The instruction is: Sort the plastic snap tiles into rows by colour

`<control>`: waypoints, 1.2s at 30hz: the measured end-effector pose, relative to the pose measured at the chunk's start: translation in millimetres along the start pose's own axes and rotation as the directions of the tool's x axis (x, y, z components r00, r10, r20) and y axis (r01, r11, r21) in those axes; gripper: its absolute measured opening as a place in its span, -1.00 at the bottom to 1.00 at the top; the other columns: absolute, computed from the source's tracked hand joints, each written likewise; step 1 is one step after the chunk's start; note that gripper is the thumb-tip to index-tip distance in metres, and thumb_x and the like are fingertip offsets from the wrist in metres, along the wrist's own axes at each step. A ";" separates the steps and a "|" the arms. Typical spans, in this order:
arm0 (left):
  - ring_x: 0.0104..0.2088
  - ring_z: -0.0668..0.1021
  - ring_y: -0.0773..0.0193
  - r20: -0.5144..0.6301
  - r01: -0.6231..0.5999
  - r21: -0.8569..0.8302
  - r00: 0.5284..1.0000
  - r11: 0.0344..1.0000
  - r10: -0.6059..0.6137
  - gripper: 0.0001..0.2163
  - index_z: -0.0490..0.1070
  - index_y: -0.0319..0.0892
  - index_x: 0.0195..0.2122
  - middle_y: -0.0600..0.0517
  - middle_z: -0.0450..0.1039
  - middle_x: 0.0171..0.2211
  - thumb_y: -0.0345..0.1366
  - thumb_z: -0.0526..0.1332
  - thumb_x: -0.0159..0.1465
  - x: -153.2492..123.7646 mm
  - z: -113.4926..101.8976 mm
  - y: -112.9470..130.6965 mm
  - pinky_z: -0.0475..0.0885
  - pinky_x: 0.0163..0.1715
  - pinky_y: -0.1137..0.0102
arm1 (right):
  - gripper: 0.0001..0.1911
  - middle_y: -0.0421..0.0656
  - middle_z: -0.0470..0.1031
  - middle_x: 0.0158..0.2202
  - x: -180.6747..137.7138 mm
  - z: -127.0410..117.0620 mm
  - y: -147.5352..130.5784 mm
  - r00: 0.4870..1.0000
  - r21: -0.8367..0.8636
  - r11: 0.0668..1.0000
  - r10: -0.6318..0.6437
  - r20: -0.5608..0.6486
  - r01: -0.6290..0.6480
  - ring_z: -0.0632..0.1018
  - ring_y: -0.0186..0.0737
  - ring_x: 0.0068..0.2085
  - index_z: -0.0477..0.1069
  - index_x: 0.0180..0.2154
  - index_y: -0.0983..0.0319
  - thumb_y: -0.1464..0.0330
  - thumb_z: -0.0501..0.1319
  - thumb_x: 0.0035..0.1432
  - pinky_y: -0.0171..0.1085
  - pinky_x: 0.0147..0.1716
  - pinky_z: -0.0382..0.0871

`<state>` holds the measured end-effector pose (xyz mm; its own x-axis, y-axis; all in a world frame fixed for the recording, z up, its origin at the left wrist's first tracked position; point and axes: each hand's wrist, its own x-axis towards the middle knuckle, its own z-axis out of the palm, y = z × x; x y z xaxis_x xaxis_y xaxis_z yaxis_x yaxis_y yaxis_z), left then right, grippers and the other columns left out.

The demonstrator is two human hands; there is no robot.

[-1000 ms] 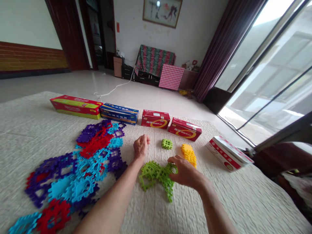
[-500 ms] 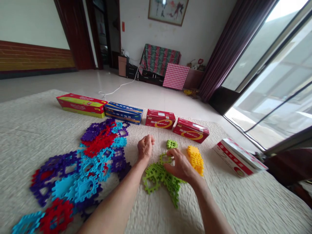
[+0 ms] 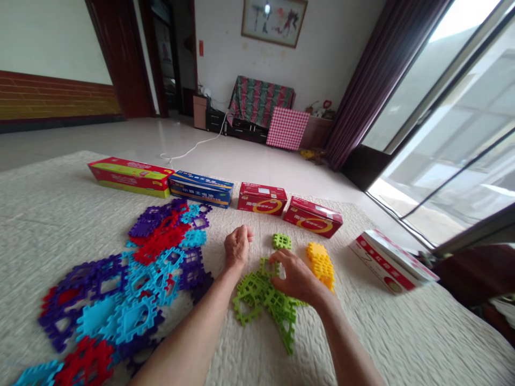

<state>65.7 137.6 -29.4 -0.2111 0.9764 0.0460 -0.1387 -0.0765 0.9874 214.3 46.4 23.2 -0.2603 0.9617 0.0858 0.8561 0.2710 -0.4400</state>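
A heap of green lattice tiles point(image 3: 257, 297) lies on the cream textured cover point(image 3: 394, 332) in front of me. My right hand point(image 3: 295, 279) rests on top of that heap, its fingertips pinched on one green tile point(image 3: 266, 265) at the far edge. My left hand point(image 3: 238, 245) sits just left of the heap as a loose fist on the cover, with nothing showing in it. A single small green tile point(image 3: 282, 240) lies beyond the heap. A stack of yellow tiles point(image 3: 321, 262) stands right of my right hand.
Several purple, red and blue lattice tiles point(image 3: 132, 279) spread over the left side. A row of boxes runs along the far edge: red-yellow point(image 3: 129, 176), blue point(image 3: 200, 187), two red point(image 3: 261, 198) point(image 3: 313, 216). Another red-white box point(image 3: 392, 261) lies at right by the window.
My right hand has slid from the heap's right edge leftward and forward, and now pinches a green tile at its far side. The left fist has stayed put.
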 end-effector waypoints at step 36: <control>-0.50 0.52 0.31 -0.024 0.061 -0.074 0.998 0.995 -0.063 -0.64 0.48 -0.22 -0.39 -0.03 0.52 -0.49 -0.03 0.06 0.19 0.8 -0.4 5.4 0.32 -0.53 0.47 | -0.61 -0.16 0.46 -0.16 -25.8 8.4 -65.9 0.945 0.028 0.968 -0.251 0.211 0.251 0.42 -0.19 -0.09 0.41 -0.17 0.14 0.55 0.19 -0.08 -0.19 -0.06 0.28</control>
<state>64.5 137.8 -24.0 -0.2247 0.9742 -0.0197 -0.2226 -0.0316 0.9744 160.8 3.4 42.5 -0.5550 0.8318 0.0033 0.7506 0.5025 -0.4291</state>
